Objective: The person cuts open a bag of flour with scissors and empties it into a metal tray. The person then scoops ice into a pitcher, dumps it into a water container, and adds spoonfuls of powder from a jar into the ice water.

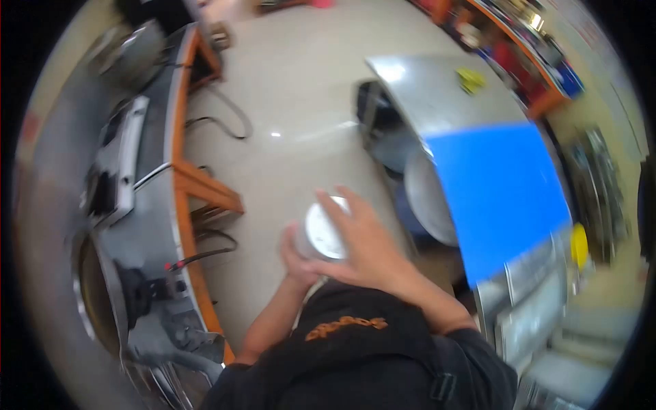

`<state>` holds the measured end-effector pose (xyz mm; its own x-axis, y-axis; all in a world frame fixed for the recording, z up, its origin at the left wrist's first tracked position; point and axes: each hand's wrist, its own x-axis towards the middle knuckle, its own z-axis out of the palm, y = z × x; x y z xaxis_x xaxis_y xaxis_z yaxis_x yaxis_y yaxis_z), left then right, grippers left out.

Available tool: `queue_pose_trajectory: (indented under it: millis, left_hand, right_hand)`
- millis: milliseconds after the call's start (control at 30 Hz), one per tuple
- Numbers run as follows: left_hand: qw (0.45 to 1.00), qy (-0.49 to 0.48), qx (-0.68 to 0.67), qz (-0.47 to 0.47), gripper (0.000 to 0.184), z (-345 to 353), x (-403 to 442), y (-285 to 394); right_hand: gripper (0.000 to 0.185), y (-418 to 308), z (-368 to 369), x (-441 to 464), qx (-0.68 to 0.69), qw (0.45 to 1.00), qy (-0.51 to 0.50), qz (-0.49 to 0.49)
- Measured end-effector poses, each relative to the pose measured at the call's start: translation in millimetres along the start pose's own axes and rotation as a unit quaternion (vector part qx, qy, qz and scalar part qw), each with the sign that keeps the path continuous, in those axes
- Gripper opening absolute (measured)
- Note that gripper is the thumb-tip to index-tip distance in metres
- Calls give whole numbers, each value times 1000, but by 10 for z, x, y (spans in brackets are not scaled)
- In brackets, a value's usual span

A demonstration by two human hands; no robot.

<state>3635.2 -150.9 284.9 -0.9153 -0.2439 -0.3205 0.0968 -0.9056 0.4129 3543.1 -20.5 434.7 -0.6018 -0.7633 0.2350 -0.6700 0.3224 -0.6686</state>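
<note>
A round container with a white top [322, 231] is held in front of my chest, above the floor. My left hand [294, 258] is wrapped round its left side and lower part. From the right, my right hand [365, 239] grips it, with fingers reaching over the edge of the white top. Motion blur and my fingers hide most of the container's side, and I cannot tell what is in it.
On the left runs a metal counter with an orange frame [179, 212], bearing a gas stove [126, 160] and a large pan [92, 287]. To the right stands a metal table [437, 96] with a blue sheet [502, 184] and a yellow cloth [470, 80]. Cables and hoses hang by the counter.
</note>
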Motion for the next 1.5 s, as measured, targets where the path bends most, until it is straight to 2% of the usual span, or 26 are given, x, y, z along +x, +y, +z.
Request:
queue_pose_trajectory:
  millis: [67, 100, 167, 233, 300, 367, 433, 467, 567, 600, 700, 767, 867, 933, 1033, 1167, 1267, 1300, 1367, 1433, 1467, 1500]
  left_hand:
    - [997, -1, -62, -56, 64, 231, 265, 294]
    - [991, -6, -101, -86, 60, 247, 427, 421]
    - [990, 15, -53, -128, 56, 252, 847, 705]
    - [987, 4, -24, -158, 53, 175, 1337, 975]
    - [981, 6, 36, -192, 49, 130, 1851, 1186]
    - [971, 51, 93, -214, 47, 266, 2427, 1528]
    - [979, 42, 112, -166, 48, 243, 3155, 1784]
    - [980, 33, 124, -153, 48, 330, 3458, 1916]
    - [975, 57, 124, -173, 51, 804, 4234, 2597]
    - [976, 57, 125, -166, 52, 877, 4504, 2876]
    - [983, 41, 98, -151, 55, 849, 5245, 3613]
    - [990, 0, 54, -134, 56, 705, 5770, 4113]
    - [990, 48, 48, -123, 58, 710, 6389, 4872]
    - [998, 27, 21, -50, 58, 670, 6907, 5356]
    - [999, 9, -16, 39, 59, 589, 7703, 6170]
    - [997, -14, -59, 55, 58, 731, 8611, 7299]
    - [997, -17, -30, 65, 59, 483, 9364, 7882]
    - [996, -12, -17, 86, 59, 338, 9629, 8089]
    - [997, 32, 2, 68, 61, 387, 10024, 8557]
    - [993, 21, -49, 107, 60, 259, 10484, 9132]
    - [990, 10, -78, 119, 60, 221, 10576, 9266]
    - [979, 55, -123, 150, 60, 152, 10674, 9517]
  right_hand:
    - [91, 70, -140, 465, -66, 990, -71, -101]
    - [91, 202, -102, 694, -40, 987, -90, -123]
    - [89, 452, -44, 1103, 18, 989, -79, -124]
    - [99, 833, 173, 1471, 96, 984, -24, -145]
    - [108, 1199, 370, 1712, 121, 986, 35, -109]
    - [111, 1475, 471, 2160, 160, 986, 45, -22]
    - [105, 1825, 535, 2772, 194, 977, 75, 45]
    - [91, 1832, 464, 3169, 173, 980, 83, 55]
    - [78, 2030, 300, 4355, 69, 994, 80, -31]
    - [69, 2038, 248, 4801, 72, 992, 83, -69]
    - [71, 2085, 244, 6013, 84, 991, 21, -105]
    - [72, 2158, 341, 6845, 69, 974, -55, -210]
    - [71, 2238, 540, 8107, 56, 930, -146, -332]
    - [73, 2223, 689, 8882, 50, 911, -168, -374]
    - [78, 2155, 1023, 9897, 38, 969, -95, -227]
    - [90, 2298, 1331, 11325, 154, 959, 9, -240]
    - [105, 2502, 1649, 12173, 326, 935, -81, -111]
    - [109, 2641, 1884, 12430, 313, 943, -41, -102]
    - [116, 2966, 2354, 13094, 291, 951, 11, -105]
    - [119, 2894, 2584, 13881, 399, 913, -11, -91]
    - [120, 2898, 2696, 14218, 386, 915, -14, -114]
    - [120, 2799, 2836, 14706, 374, 913, -29, -162]
